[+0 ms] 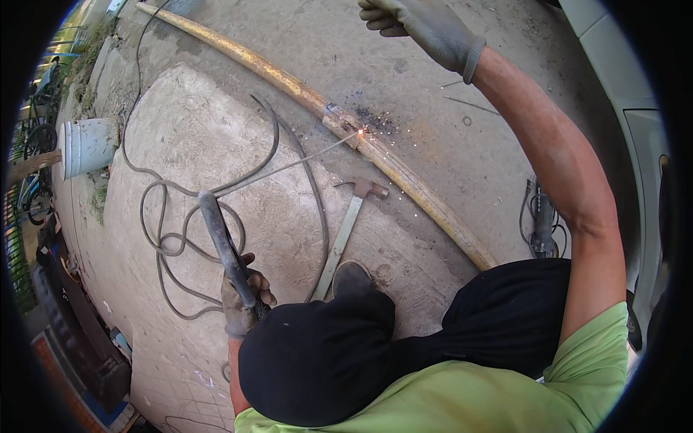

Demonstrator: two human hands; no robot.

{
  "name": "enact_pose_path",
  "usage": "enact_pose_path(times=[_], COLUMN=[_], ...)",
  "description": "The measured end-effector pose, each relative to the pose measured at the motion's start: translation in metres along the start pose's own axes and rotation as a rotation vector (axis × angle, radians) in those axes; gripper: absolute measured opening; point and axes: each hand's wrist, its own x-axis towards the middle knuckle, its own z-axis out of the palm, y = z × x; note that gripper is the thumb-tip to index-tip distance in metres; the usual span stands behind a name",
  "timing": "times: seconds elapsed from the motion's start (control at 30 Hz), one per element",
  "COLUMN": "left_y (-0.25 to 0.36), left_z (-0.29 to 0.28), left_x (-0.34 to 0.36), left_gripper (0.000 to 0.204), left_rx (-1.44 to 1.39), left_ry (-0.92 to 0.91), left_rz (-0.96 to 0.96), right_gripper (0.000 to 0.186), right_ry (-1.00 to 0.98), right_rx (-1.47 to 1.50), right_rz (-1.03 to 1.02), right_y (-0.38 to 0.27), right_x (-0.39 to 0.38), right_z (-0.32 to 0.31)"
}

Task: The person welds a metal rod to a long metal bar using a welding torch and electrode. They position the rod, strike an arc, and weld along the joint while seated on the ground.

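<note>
My gloved left hand (245,299), low at left, is closed round a dark electrode holder (225,242). From its upper end a thin welding electrode (289,165) runs up and right, and its tip meets the rusty, yellowish metal pipe (415,180). There, at a thicker joint (339,123), a bright glow and scattered sparks show. My right hand (401,22), also gloved, is raised at the top edge, well away from the pipe; its fingers are curled in, with nothing visible in them. Part of this hand is cut off by the frame.
A claw hammer (345,231) lies between the pipe and my shoe (352,278). A looped cable (148,209) covers the concrete at left, near a white bucket (88,148). At right lie a corded power tool (541,227) and a pale vehicle (613,65).
</note>
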Motion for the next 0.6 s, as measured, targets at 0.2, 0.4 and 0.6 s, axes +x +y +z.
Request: enact_pose_path(times=[0.2, 0.4, 0.6], left_y=[0.002, 0.0, 0.0], left_z=[0.002, -0.001, -0.027], left_x=[0.001, -0.001, 0.017], left_gripper=[0.056, 0.057, 0.054], left_rx=[-0.002, -0.014, -0.315], left_ry=[-0.031, -0.05, -0.151], left_rz=[0.001, 0.013, -0.255], right_gripper=[0.037, 0.038, 0.04], right_ry=[-0.022, 0.004, 0.016], right_rx=[0.014, 0.007, -0.024], right_rz=[-0.001, 0.012, 0.015], right_y=[0.004, 0.004, 0.0], right_x=[0.002, 0.002, 0.0], right_z=[-0.003, -0.002, -0.005])
